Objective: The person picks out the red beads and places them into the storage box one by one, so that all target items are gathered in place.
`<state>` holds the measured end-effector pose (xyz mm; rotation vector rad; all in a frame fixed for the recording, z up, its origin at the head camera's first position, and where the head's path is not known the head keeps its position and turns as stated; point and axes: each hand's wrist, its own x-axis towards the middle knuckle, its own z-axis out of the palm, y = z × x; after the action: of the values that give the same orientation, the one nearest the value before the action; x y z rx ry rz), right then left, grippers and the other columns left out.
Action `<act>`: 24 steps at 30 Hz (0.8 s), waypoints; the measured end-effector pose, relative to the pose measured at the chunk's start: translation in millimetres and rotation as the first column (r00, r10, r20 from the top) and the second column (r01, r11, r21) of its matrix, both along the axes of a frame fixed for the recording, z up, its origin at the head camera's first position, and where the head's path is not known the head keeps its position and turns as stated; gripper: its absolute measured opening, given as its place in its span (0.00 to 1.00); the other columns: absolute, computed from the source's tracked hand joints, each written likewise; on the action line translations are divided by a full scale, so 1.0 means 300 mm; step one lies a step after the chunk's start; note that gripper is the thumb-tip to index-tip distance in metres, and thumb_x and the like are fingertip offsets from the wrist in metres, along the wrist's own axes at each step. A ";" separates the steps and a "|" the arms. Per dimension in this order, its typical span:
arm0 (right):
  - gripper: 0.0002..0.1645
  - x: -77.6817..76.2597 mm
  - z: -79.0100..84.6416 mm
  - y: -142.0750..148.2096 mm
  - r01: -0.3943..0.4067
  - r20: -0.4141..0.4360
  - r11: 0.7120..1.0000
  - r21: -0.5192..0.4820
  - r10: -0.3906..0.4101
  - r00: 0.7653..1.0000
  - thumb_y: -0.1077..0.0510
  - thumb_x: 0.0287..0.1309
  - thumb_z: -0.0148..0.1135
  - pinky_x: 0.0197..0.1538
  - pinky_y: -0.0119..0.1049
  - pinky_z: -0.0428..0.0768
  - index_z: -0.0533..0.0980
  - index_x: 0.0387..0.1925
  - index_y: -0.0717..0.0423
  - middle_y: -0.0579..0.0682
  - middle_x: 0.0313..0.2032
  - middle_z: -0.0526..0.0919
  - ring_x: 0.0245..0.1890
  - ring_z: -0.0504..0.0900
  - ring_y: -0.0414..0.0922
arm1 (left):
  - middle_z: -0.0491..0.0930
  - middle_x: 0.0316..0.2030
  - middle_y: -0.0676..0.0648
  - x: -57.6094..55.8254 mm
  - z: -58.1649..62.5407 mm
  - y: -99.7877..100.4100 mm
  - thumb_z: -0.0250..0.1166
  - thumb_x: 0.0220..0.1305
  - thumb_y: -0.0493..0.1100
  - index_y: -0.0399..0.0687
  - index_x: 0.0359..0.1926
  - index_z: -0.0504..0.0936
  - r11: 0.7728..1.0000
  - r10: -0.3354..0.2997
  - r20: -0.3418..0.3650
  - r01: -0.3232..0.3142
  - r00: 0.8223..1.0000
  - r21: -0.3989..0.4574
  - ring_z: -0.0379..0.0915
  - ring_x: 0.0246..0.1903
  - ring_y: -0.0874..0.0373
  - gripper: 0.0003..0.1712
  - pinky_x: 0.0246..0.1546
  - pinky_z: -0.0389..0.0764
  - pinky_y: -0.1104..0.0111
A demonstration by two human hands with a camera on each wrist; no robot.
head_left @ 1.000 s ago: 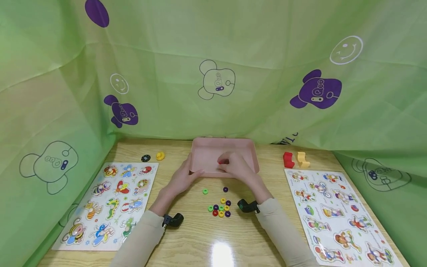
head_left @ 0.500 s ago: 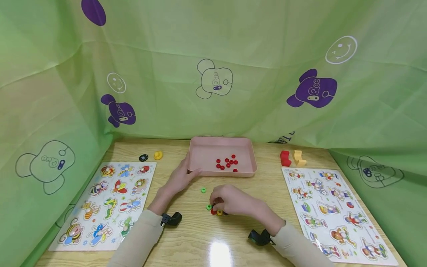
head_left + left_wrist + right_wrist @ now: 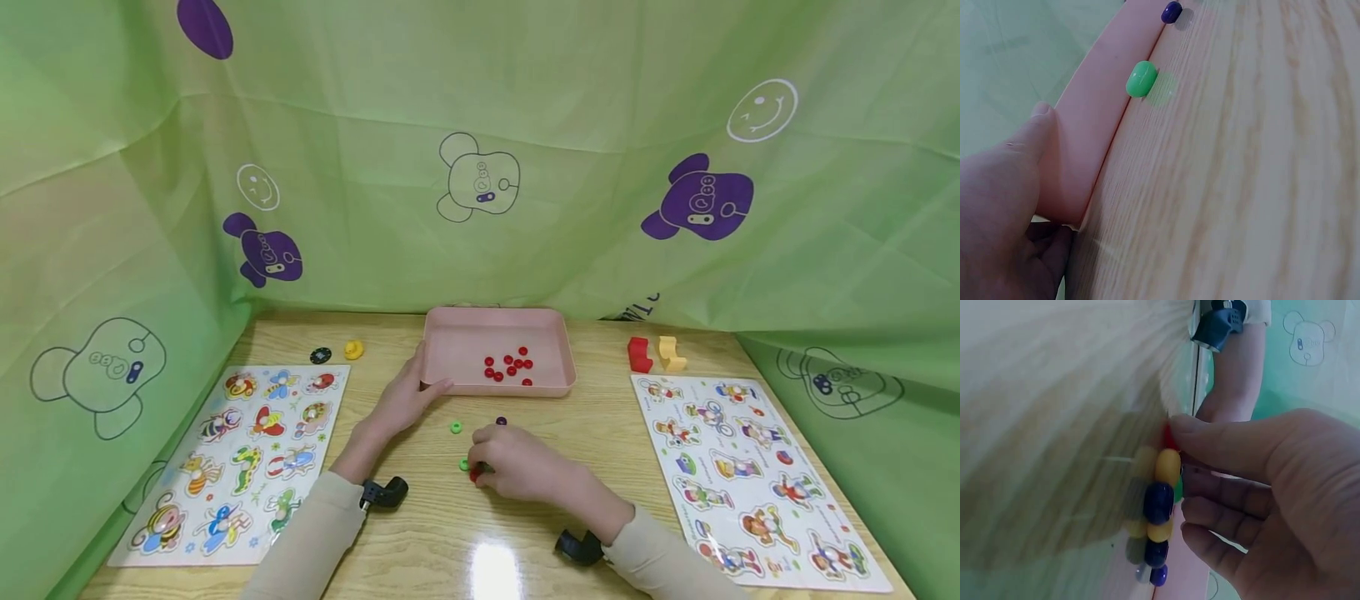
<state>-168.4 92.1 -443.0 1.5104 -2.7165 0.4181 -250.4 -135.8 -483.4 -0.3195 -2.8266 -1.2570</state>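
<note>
My left hand [image 3: 405, 398] grips the near left corner of a pink tray [image 3: 457, 389], its thumb along the front wall. Several red beads [image 3: 512, 371] lie inside the tray. My right hand [image 3: 517, 463] is down at the bead cluster on the table, pinching a red bead [image 3: 1170, 436] between thumb and fingers. Beside it in the right wrist view stand a yellow bead [image 3: 1167, 466] and a dark purple bead [image 3: 1159, 503]; in the head view the hand hides most of the cluster. A green bead [image 3: 456, 427] and a purple bead [image 3: 502, 421] lie nearer the tray.
Picture puzzle boards lie at left [image 3: 240, 467] and right [image 3: 757, 483]. A black chip [image 3: 321, 356] and a yellow duck [image 3: 353, 349] are at back left. Red [image 3: 640, 355] and yellow blocks [image 3: 671, 354] stand at back right, before a green curtain [image 3: 390, 233].
My right hand has come back from the tray to the bead cluster, leaving red beads visible inside the tray, and has shifted slightly since. The left hand keeps its hold on the corner.
</note>
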 end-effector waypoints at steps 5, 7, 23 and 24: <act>0.03 0.004 0.001 -0.012 -0.013 -0.068 1.000 0.014 0.014 0.998 0.53 0.49 0.68 0.31 0.20 0.68 0.81 0.27 0.45 0.36 0.25 0.72 0.25 0.67 0.30 | 0.45 0.73 0.49 0.001 0.002 -0.003 0.54 0.61 0.65 0.70 0.70 0.28 1.000 0.010 0.009 -0.010 1.000 0.003 0.49 0.70 0.48 0.50 0.65 0.60 0.50; 0.03 -0.002 0.007 -0.015 -0.004 -0.062 1.000 0.013 0.005 0.998 0.53 0.49 0.68 0.31 0.20 0.67 0.81 0.27 0.45 0.36 0.25 0.73 0.25 0.67 0.30 | 0.45 0.73 0.48 0.002 0.004 -0.003 0.54 0.61 0.65 0.69 0.70 0.29 1.000 0.011 0.007 -0.011 1.000 0.001 0.49 0.70 0.48 0.51 0.65 0.60 0.49; 0.06 -0.282 0.115 0.035 0.435 -0.005 0.883 -0.179 -0.443 0.897 0.59 0.48 0.68 0.30 0.29 0.73 0.83 0.32 0.52 0.44 0.28 0.80 0.27 0.75 0.39 | 0.45 0.73 0.46 0.002 0.005 0.004 0.54 0.62 0.64 0.65 0.71 0.29 1.000 0.003 -0.010 -0.003 1.000 -0.006 0.50 0.69 0.46 0.51 0.67 0.58 0.51; 0.06 -0.305 0.106 0.040 0.472 0.018 0.862 -0.183 -0.477 0.879 0.59 0.48 0.68 0.30 0.29 0.73 0.83 0.32 0.53 0.45 0.28 0.80 0.27 0.75 0.39 | 0.45 0.73 0.46 0.002 0.003 0.005 0.54 0.62 0.64 0.66 0.71 0.29 1.000 0.003 -0.010 -0.003 1.000 -0.006 0.50 0.69 0.47 0.51 0.67 0.58 0.51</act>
<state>-259.8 104.0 -411.1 0.7526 -2.7981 0.5951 -249.8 -134.2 -482.4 -0.3211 -2.8215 -1.2434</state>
